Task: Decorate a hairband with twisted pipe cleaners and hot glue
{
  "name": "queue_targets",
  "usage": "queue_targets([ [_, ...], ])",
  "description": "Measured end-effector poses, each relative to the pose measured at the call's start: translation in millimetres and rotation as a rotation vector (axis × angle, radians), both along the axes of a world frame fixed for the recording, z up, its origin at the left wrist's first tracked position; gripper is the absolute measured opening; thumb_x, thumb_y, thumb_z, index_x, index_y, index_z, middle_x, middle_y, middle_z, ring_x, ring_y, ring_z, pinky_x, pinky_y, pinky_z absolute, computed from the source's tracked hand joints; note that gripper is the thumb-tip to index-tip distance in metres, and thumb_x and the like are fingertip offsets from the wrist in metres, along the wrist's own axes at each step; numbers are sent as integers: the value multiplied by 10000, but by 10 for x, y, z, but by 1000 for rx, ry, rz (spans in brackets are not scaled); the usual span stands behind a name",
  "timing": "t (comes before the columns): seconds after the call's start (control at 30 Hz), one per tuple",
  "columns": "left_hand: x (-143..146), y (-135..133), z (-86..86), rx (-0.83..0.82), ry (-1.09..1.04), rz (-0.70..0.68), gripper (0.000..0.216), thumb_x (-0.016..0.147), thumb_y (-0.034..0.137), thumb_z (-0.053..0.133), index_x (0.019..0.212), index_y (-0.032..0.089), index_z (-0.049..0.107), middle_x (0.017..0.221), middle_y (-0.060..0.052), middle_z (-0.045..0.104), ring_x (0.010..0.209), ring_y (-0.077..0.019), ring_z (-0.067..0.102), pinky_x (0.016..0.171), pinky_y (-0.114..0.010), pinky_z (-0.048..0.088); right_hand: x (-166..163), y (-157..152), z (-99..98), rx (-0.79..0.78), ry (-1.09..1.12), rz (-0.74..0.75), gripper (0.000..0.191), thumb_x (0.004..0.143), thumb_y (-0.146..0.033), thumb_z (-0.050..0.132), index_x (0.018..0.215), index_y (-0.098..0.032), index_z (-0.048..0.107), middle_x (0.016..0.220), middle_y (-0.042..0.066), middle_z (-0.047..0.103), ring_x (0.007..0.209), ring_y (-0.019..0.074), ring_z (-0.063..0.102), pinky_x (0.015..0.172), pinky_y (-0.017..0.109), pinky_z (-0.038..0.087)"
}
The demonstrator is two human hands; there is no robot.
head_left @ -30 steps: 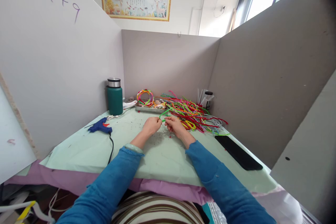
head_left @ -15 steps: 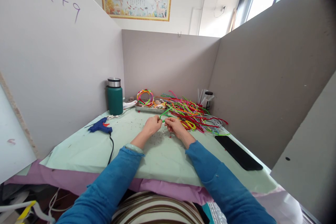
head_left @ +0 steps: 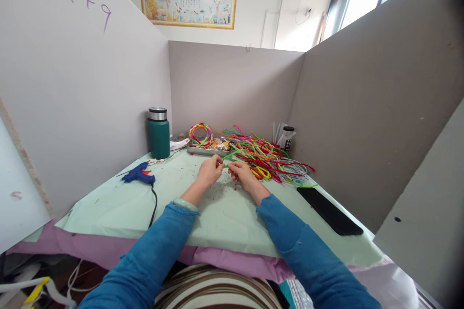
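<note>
Over the middle of the pale green mat (head_left: 108,207), my left hand (head_left: 209,172) and my right hand (head_left: 242,174) meet fingertip to fingertip. Both pinch a bright green pipe cleaner (head_left: 229,157) that runs up and to the right from the fingers. My fingers are curled closed around it. Just behind my right hand lies a tangled pile of coloured pipe cleaners (head_left: 270,157).
A blue glue gun (head_left: 138,174) with a black cord lies at the left. A green flask (head_left: 158,133) stands at the back left beside a metal tray (head_left: 206,150) holding a multicoloured ring (head_left: 200,132). A black phone (head_left: 329,210) lies at the right. Partition walls close three sides.
My left hand has crept slightly up and toward the tray. The green pipe cleaner's free part now lies flatter, pointing more to the right.
</note>
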State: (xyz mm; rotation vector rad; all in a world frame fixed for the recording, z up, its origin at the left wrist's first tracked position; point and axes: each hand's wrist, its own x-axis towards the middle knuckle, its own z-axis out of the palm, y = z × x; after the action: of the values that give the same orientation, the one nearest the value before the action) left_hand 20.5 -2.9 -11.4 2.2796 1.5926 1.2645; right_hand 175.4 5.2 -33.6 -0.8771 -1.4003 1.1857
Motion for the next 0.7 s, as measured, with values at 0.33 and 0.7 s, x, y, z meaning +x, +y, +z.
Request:
queue_targets([
  [0.33,12,-34,30,-18,5,-14,154,798,278,533,886,199,631,743,-11,669,648,-120,568,629,-222,391,-4,6,2,-15,-5,-7,321,642,-446,675,746,-174,540,621,-27,573,397,46,387,366,194,263],
  [0.7,4,-14,11,-4,41,-18,175,798,296,522,874,203,649,694,-5,653,619,-119,545,622,-220,376,5,20,-19,-11,-15,-10,304,661,-444,662,728,-174,541,618,-27,573,397,47,395,366,191,273],
])
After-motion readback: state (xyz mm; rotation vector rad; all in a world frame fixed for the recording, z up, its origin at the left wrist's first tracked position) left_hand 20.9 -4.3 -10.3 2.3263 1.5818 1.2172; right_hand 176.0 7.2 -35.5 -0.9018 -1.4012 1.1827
